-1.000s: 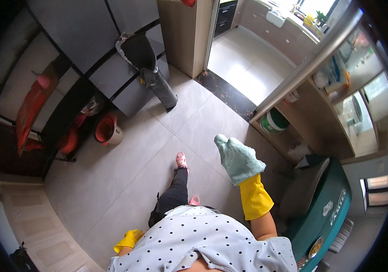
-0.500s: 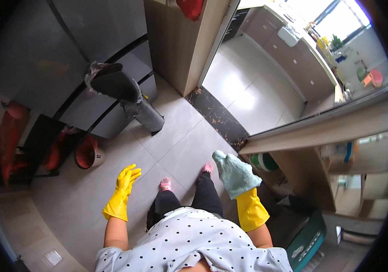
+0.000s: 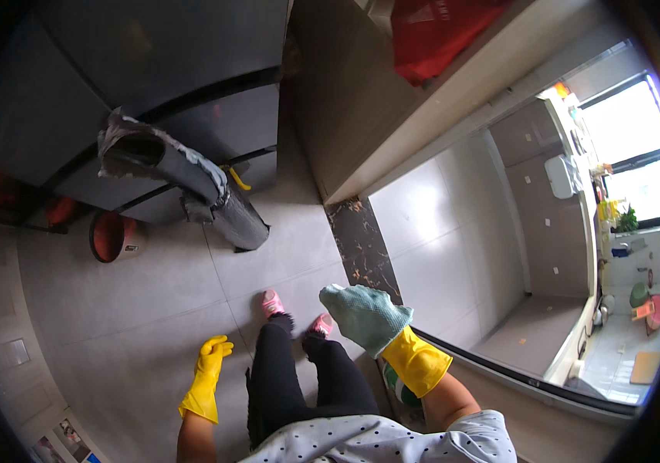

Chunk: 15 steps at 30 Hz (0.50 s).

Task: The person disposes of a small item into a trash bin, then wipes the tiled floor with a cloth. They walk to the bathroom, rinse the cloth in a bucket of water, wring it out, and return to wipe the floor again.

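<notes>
My left hand (image 3: 209, 369), in a yellow rubber glove, hangs low over the floor at the lower left. Its fingers are loosely bent and slightly apart, with nothing in them. My right hand is covered by a pale blue-green textured cloth (image 3: 368, 318), pulled over it like a mitt. Below the cloth, the yellow cuff of the right glove (image 3: 415, 361) shows at the wrist. The fingers inside are hidden. The cloth hangs in front of my right leg, near the dark threshold strip (image 3: 362, 243), touching nothing that I can see.
A tall grey tube (image 3: 222, 202) with a ragged top stands on the tiles by dark grey cabinet-like doors (image 3: 183, 46). Left of it sits a small bin (image 3: 118, 236) with a red inside. A wooden panel (image 3: 376, 116) and a red bag (image 3: 442, 35) flank the kitchen doorway.
The view has turned, so the kitchen doorway now lies farther right and the tall grey tube looks larger. My right hand with the cloth has come nearer the middle; my left hand appears lower.
</notes>
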### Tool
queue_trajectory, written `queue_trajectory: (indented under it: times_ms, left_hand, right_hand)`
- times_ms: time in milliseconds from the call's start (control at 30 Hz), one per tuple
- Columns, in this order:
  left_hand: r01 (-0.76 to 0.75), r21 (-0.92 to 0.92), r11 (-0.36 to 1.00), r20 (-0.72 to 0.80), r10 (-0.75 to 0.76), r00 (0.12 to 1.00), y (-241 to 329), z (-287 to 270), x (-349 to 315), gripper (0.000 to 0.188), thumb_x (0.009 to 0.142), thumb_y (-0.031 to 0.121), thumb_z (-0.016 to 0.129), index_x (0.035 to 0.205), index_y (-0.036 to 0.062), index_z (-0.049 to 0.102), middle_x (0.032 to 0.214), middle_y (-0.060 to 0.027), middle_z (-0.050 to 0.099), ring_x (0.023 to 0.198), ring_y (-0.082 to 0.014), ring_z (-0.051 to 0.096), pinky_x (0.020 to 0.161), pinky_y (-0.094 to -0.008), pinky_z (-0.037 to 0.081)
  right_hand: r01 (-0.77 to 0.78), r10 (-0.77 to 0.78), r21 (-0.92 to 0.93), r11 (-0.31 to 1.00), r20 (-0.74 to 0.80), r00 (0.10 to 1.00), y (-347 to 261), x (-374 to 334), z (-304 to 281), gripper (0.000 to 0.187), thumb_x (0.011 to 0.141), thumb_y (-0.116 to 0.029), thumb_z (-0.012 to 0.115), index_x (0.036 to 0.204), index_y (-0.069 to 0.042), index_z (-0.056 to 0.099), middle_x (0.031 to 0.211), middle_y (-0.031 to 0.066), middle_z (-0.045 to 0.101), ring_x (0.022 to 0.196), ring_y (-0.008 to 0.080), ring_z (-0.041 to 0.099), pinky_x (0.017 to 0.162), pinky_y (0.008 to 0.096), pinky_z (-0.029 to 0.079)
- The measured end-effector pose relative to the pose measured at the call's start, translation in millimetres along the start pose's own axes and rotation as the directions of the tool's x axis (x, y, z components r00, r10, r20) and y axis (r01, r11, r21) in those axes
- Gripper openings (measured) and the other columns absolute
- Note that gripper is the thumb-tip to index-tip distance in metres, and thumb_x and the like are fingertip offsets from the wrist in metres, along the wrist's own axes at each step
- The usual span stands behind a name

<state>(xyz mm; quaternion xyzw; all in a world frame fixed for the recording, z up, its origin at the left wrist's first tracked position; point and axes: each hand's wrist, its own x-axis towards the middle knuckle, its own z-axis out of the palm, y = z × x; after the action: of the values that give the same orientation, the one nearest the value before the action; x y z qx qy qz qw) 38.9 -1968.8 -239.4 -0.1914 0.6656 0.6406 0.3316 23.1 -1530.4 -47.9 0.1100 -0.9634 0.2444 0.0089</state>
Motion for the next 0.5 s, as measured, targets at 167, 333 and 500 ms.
queue_trajectory:
  times_ms: [167,333,500]
  left_hand:
    - [-0.019,0.005,1.000,0.048,0.019,0.999,10.1,31.9,92.2,0.023,0.100,0.011,0.046,0.116,-0.0011,0.060,0.104,-0.0168,0.068,0.094,-0.0248,0.067,0.087,-0.0352,0.054]
    - [-0.080,0.225,0.971,0.132,0.051,0.990,-15.9,48.5,238.1,0.023,0.098,0.007,0.048,0.119,0.0019,0.058,0.107,-0.0143,0.067,0.095,-0.0220,0.066,0.087,-0.0307,0.052]
    - [-0.255,0.263,0.931,0.310,0.169,0.936,-61.0,90.8,379.5,0.024,0.100,0.007,0.046,0.122,0.0007,0.056,0.114,-0.0117,0.063,0.102,-0.0223,0.065,0.093,-0.0323,0.050]
  right_hand:
    - [0.199,-0.202,0.101,0.975,0.025,0.979,82.0,53.4,81.5,0.049,0.077,-0.012,0.065,0.125,-0.009,0.058,0.100,0.0103,0.066,0.085,0.0251,0.067,0.073,0.0339,0.055]
    - [0.405,-0.400,0.141,0.903,-0.066,0.914,170.3,107.7,192.6,0.046,0.082,-0.016,0.064,0.127,-0.009,0.060,0.115,0.0108,0.064,0.092,0.0217,0.066,0.079,0.0329,0.055]
    - [0.506,-0.500,-0.012,0.862,0.134,0.855,272.8,142.2,305.5,0.039,0.085,-0.018,0.062,0.122,-0.006,0.061,0.109,0.0085,0.065,0.090,0.0243,0.066,0.070,0.0335,0.054]
